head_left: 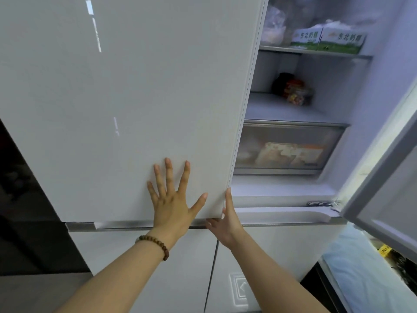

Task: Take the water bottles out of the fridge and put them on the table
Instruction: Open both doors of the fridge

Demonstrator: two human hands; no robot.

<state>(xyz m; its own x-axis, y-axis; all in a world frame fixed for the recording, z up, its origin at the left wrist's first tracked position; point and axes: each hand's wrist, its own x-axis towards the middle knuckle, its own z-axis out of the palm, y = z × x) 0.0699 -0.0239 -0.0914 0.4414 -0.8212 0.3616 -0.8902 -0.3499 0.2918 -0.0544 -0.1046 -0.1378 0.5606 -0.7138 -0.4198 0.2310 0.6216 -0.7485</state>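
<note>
A white fridge fills the view. Its left door [135,98] is nearly closed and its right door [383,199] swings wide open. My left hand [171,199] lies flat on the left door's lower front, fingers spread. My right hand [225,220] grips that door's bottom right corner, fingers curled behind the edge. No water bottle shows in the open right half.
Inside the open half: two green-and-white cartons [327,40] and bags on the top shelf, a dark jar and colourful packet [293,89] on the middle shelf, a clear drawer [288,150] with packaged food. Lower fridge doors [259,256] sit below. A light-blue cloth [361,274] lies at right.
</note>
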